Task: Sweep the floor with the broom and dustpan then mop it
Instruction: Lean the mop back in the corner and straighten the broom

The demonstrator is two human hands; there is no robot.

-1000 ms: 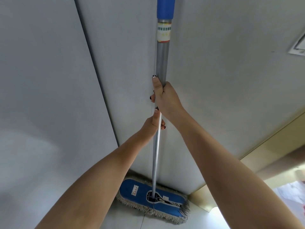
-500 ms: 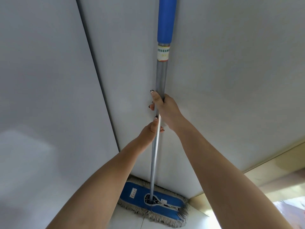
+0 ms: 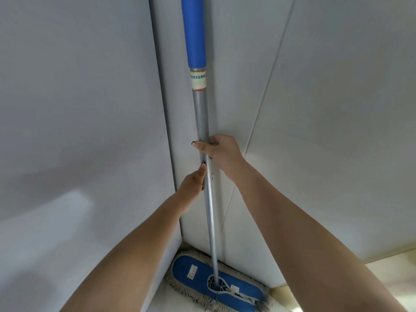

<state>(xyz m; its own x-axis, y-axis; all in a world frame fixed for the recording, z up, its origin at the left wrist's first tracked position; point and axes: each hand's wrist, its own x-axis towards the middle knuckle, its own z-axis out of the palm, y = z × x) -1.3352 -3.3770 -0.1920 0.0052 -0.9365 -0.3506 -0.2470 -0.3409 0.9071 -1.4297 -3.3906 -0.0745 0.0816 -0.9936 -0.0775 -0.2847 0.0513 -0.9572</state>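
Note:
A flat mop stands almost upright in a wall corner. Its grey metal pole (image 3: 202, 113) carries a blue foam grip (image 3: 194, 32) at the top. The blue mop head (image 3: 216, 287), fringed with grey-beige yarn, lies flat on the pale floor at the bottom of the view. My right hand (image 3: 219, 150) grips the pole about halfway up, thumb laid across it. Just below, my left hand (image 3: 194, 180) holds the pole from the left side. No broom or dustpan is visible.
Grey-white wall panels (image 3: 78, 131) close in on the left and behind the mop, meeting at a dark vertical seam (image 3: 165, 122). A beige skirting strip (image 3: 382, 262) runs along the wall's foot at the right. Pale floor tile (image 3: 171, 300) shows in front of the mop head.
The view has shifted so the pole and both hands sit lower in the frame. More of the blue grip shows. Both hands keep their hold; the mop head stays in the corner.

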